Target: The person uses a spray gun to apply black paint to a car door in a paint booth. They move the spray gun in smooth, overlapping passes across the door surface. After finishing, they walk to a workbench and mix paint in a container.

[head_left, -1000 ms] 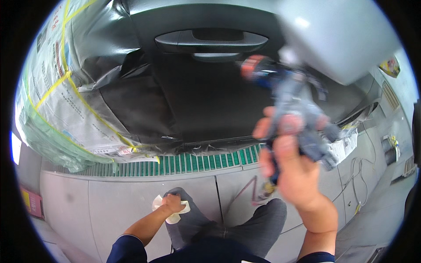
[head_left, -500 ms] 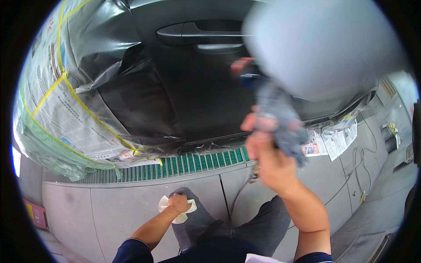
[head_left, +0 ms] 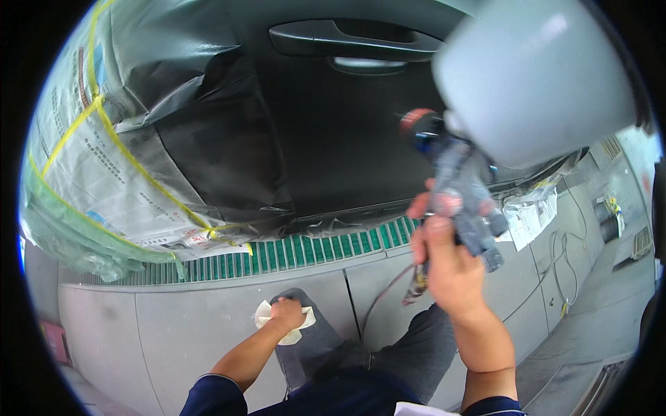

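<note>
My right hand [head_left: 451,260] grips a paint spray gun [head_left: 463,184] with a large whitish cup [head_left: 534,83] on top. Its red-ringed nozzle [head_left: 419,123] points left, in front of a dark car door [head_left: 340,145]. A gap separates the nozzle from the panel, though how wide I cannot tell. Above the nozzle's level runs the door handle [head_left: 354,38]. Low by my left knee, my left hand [head_left: 287,313] is closed on a crumpled pale yellow cloth [head_left: 291,336]. The cup hides part of the door's right side.
Newspaper [head_left: 132,180], yellow tape and green plastic film [head_left: 76,239] cover the car's left part. Below the door lies a green floor grate [head_left: 305,258]. An air hose [head_left: 378,298] hangs from the gun; more hose [head_left: 565,267] is coiled on the floor at right.
The spray gun in my right hand has shifted right and slightly down in the picture. The car door also sits a little differently in view. My left hand still holds the cloth.
</note>
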### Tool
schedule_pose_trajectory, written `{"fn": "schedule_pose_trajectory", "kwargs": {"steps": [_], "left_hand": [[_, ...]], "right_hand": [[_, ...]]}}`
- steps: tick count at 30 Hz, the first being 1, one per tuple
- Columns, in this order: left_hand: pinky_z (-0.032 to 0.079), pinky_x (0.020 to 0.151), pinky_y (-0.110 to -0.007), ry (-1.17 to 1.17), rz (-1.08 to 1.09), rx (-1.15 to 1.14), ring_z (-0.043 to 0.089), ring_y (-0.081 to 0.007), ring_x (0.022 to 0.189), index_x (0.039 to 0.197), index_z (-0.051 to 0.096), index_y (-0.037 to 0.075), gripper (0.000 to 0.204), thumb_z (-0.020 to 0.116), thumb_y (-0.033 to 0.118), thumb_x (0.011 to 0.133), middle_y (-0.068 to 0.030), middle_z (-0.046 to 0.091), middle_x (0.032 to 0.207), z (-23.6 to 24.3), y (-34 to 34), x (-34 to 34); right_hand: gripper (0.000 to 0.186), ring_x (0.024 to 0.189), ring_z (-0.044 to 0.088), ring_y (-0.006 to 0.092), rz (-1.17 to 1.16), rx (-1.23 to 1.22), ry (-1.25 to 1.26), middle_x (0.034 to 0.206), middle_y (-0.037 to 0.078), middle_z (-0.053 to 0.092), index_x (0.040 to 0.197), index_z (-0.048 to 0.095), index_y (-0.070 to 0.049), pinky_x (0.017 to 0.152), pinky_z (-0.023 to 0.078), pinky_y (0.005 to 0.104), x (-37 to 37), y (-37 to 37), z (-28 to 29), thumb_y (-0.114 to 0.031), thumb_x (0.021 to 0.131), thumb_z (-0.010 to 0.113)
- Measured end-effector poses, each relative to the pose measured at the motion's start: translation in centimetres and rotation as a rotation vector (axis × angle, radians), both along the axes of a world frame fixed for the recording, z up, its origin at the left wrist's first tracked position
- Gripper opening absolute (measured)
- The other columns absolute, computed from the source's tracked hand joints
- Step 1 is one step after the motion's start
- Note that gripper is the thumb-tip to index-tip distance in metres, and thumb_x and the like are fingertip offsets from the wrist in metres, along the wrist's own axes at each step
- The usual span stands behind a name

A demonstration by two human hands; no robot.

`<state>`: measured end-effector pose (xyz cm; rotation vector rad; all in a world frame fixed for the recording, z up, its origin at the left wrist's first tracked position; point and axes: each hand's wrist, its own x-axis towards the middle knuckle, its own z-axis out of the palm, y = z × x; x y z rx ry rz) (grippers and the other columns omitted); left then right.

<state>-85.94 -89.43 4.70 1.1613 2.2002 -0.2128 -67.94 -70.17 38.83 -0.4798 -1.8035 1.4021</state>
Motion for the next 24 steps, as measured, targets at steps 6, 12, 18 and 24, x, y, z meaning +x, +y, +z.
{"fn": "schedule_pose_trajectory", "kwargs": {"steps": [6,12,18,24], "left_hand": [[0.052,0.094,-0.044,0.008,0.039,0.079,0.059,-0.0386,0.119,0.113,0.068,0.000,0.049,0.062,0.040,0.085,-0.0248,0.064,0.123,-4.4,-1.1,-0.9],[0.053,0.092,-0.043,0.060,0.018,-0.001,0.063,-0.0354,0.112,0.109,0.071,0.001,0.041,0.061,0.033,0.084,-0.0205,0.068,0.116,0.1,-0.1,-0.3],[0.053,0.092,-0.043,0.050,0.050,0.025,0.063,-0.0372,0.112,0.116,0.065,0.000,0.044,0.060,0.029,0.083,-0.0271,0.066,0.115,-0.3,-1.7,-0.5],[0.054,0.089,-0.044,0.065,0.027,0.090,0.065,-0.0381,0.109,0.115,0.064,-0.001,0.045,0.061,0.031,0.083,-0.0278,0.066,0.112,-0.6,-0.7,0.2]], "right_hand": [[0.032,0.080,0.055,0.0071,0.515,-0.159,-0.025,0.091,0.003,0.061,0.124,0.051,-0.005,0.073,0.046,0.0260,-5.4,-3.7,3.8,-0.020,0.098,0.062],[0.031,0.071,0.050,0.0065,0.381,-0.054,-0.061,0.091,0.002,0.058,0.124,0.053,-0.002,0.063,0.042,0.0240,-3.4,-2.3,2.5,-0.022,0.100,0.056],[0.035,0.056,0.048,0.0092,-0.248,0.016,0.049,0.093,0.007,0.055,0.126,0.049,0.000,0.049,0.040,0.0229,6.1,2.3,-1.8,-0.024,0.102,0.054],[0.029,0.056,0.047,0.0078,-0.536,-0.061,0.038,0.095,0.006,0.055,0.124,0.050,-0.004,0.048,0.039,0.0220,9.5,2.3,-5.3,-0.025,0.103,0.050]]}}
